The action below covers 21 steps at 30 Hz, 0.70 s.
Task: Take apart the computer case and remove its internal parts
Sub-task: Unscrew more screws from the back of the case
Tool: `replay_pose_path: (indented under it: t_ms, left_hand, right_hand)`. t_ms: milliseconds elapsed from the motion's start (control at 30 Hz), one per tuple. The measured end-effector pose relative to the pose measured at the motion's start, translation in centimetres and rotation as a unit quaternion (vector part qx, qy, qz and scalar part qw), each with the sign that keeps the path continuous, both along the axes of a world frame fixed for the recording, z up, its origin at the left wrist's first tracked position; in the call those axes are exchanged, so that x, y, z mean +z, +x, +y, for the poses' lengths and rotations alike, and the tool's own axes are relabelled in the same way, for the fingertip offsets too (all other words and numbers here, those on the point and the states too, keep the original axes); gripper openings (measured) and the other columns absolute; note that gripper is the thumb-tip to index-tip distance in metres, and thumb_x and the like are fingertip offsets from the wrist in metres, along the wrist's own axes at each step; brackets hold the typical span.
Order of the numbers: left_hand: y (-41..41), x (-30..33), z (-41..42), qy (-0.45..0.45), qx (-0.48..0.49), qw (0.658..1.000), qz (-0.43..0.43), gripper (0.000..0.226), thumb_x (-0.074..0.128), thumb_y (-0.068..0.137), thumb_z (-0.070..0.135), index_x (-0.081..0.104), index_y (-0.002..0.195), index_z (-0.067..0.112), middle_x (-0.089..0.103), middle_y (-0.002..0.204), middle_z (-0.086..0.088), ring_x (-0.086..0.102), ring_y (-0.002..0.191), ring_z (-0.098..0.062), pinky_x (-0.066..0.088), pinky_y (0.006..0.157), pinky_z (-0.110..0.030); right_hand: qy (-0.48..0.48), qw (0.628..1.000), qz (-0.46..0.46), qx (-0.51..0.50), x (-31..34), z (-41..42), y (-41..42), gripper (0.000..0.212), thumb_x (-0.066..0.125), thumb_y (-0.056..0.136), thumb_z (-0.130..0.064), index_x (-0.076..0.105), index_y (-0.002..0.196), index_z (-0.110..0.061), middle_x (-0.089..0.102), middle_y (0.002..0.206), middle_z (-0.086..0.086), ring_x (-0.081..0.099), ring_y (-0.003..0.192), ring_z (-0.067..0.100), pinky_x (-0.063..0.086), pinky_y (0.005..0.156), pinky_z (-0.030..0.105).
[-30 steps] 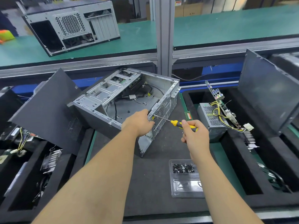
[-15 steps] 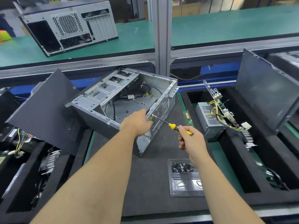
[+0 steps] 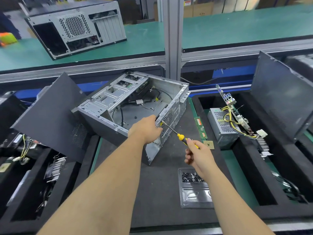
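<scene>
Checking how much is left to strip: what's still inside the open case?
Inside the case: black cables over a bare floor and a drive cage. The left hand covers the near corner.

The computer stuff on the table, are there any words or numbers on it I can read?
None can be read.
White tag inside the open computer case: print too small.
Sticker on the memory stick: blurred.
Red and white sign at the top: too blurred.
</scene>
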<state>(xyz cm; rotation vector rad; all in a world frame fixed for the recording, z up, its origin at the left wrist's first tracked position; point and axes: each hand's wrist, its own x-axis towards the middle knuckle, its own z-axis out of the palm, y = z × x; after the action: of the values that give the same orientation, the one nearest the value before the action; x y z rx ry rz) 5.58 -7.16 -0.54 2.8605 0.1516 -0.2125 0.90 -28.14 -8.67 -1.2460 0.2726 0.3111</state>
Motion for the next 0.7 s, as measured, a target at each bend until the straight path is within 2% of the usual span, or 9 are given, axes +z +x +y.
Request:
replay_pose_path:
  t_ms: [267, 533, 700]
  left_hand:
    - [-0.18, 0.2, -0.03, -0.002, 0.001, 1.0, 0.006, 0.028, 0.054, 0.094, 0.051, 0.046, 0.102, 0.024, 0.059, 0.093, 0.0, 0.06, 0.089, -0.031, 0.054, 0.083, -0.046]
    - [-0.26, 0.26, -0.06, -0.003, 0.002, 1.0, 0.005, 0.029, 0.053, 0.095, 0.05, 0.048, 0.105, 0.023, 0.061, 0.095, 0.0, 0.06, 0.09, -0.032, 0.053, 0.083, -0.045]
    - [-0.33, 0.25, -0.08, 0.0, 0.001, 1.0, 0.0, 0.028, 0.053, 0.095, 0.049, 0.048, 0.106, 0.024, 0.06, 0.093, 0.001, 0.06, 0.089, -0.031, 0.051, 0.08, -0.042]
  right_hand:
    - [0.021, 1.0, 0.007, -0.014, 0.12, -0.17, -0.07, 0.025, 0.062, 0.098, -0.031, 0.067, 0.1, -0.006, 0.048, 0.064, 0.0, 0.041, 0.053, 0.014, 0.041, 0.053, 0.029]
    - [0.007, 0.999, -0.029, -0.012, 0.33, -0.38, -0.2, 0.021, 0.062, 0.097, -0.029, 0.067, 0.088, -0.011, 0.048, 0.064, 0.001, 0.041, 0.053, 0.015, 0.041, 0.052, 0.03]
    - [0.013, 1.0, -0.021, -0.01, 0.38, -0.42, -0.3, 0.023, 0.062, 0.097, -0.031, 0.065, 0.093, -0.008, 0.047, 0.064, 0.002, 0.04, 0.054, 0.015, 0.04, 0.052, 0.03]
